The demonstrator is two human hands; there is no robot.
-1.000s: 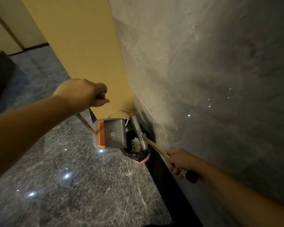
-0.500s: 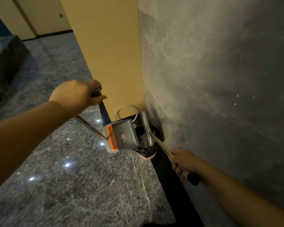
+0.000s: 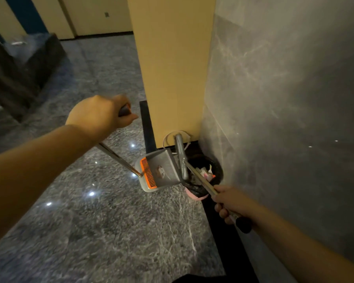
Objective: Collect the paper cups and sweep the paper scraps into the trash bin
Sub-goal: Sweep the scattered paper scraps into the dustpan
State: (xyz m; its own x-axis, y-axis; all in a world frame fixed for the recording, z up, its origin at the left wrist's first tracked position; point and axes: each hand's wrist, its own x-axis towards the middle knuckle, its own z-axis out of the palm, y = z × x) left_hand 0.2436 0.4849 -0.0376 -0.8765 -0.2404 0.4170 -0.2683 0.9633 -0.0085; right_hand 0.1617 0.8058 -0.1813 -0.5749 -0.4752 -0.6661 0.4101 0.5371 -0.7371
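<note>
The floor (image 3: 110, 231) under me is polished grey stone, glossy enough to mirror the lights. My dustpan (image 3: 161, 172) looks like matt grey plastic with an orange plastic comb (image 3: 148, 174), on a shiny metal pole (image 3: 119, 158). A glossy black plastic bag lines the bin (image 3: 217, 170). The wall (image 3: 284, 99) is smooth, veined stone.

Trash bin (image 3: 202, 196) on marble floor (image 3: 110, 231)

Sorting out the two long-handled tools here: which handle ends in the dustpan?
The one gripped by the left hand: its metal shaft runs down to the grey dustpan with the orange comb. The right hand holds the broom over the trash bin.
</note>
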